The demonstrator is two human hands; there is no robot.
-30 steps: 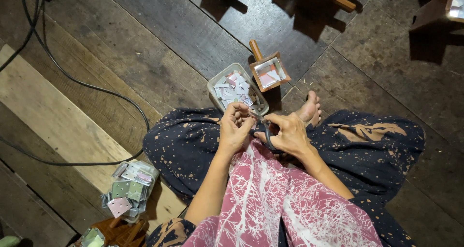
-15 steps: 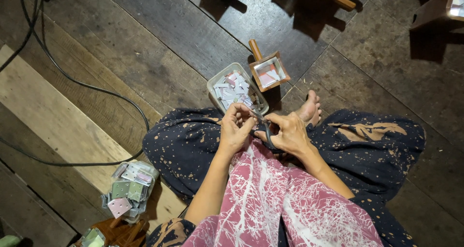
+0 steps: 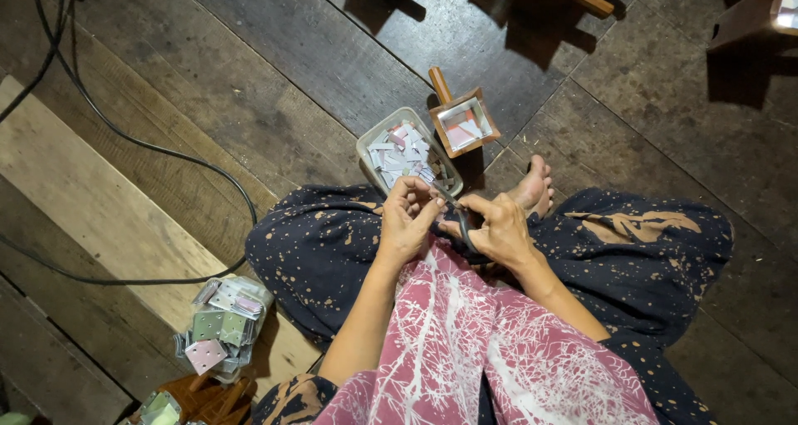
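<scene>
The dark plank floor (image 3: 249, 68) carries a clear plastic tub (image 3: 366, 147) of small cut paper pieces just beyond the knees. Over the lap, the right hand (image 3: 499, 230) closes on dark scissors (image 3: 465, 226); the left hand (image 3: 407, 221) pinches a tiny piece, too small to identify. Best keep that pinch close to the blades, over the tub.

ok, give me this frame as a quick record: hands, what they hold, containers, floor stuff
left hand: fingertips pinch a small piece, too small to tell what
right hand: grips scissors, tips toward the left hand
tray: just beyond the hands, full of small cut pieces
wooden box: square, with handle, touching the tray's far right side
stack: metal plates at the person's left
cable: black, across the plank floor
foot: bare, beside the right hand
</scene>
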